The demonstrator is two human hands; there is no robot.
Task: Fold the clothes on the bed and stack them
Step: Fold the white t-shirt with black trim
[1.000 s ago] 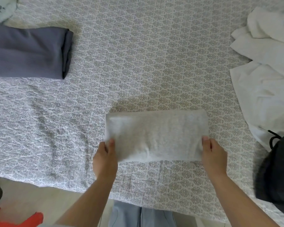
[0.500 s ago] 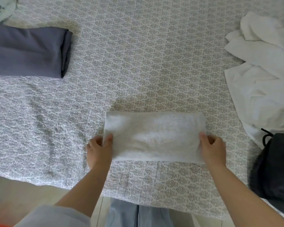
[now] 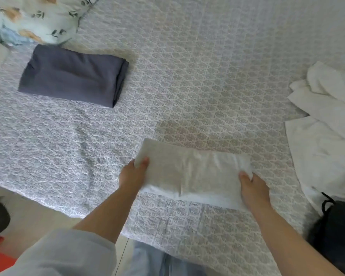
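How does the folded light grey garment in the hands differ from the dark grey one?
The light grey garment is pale and held at both ends by the left hand and right hand; the dark grey garment is deep slate and untouched, farther up the bed. Both are folded into rectangles.

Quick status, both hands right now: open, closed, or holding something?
Left hand: grips the left end of the folded light grey garment.
Right hand: grips its right end.
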